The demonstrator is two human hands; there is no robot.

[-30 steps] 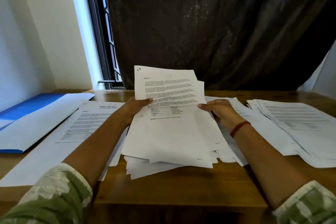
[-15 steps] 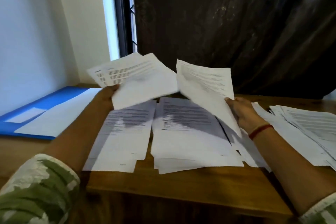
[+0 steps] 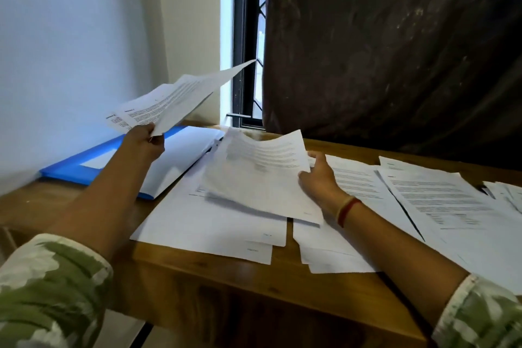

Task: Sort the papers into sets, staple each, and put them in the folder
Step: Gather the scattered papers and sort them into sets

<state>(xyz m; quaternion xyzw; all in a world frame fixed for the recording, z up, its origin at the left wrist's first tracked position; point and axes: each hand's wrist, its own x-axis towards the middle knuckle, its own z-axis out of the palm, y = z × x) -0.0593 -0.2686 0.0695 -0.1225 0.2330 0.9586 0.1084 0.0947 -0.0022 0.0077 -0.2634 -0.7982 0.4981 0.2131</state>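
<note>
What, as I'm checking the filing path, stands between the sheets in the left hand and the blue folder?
Nothing visible. The left hand holds the raised sheets in open air above the blue folder, which lies flat on the table; white paper covers part of it.

We look down on a wooden tabletop (image 3: 214, 277). A blue folder (image 3: 70, 168) lies open at its far left corner, close against the wall. Just beside the folder, a left pile (image 3: 203, 223) of printed pages stretches almost to the front edge. A middle pile (image 3: 333, 251) lies next to it, its lowest sheets nearest that edge. A right pile (image 3: 440, 201) fans out toward the right edge, with loose pages (image 3: 508, 192) at that edge beyond it.
</note>
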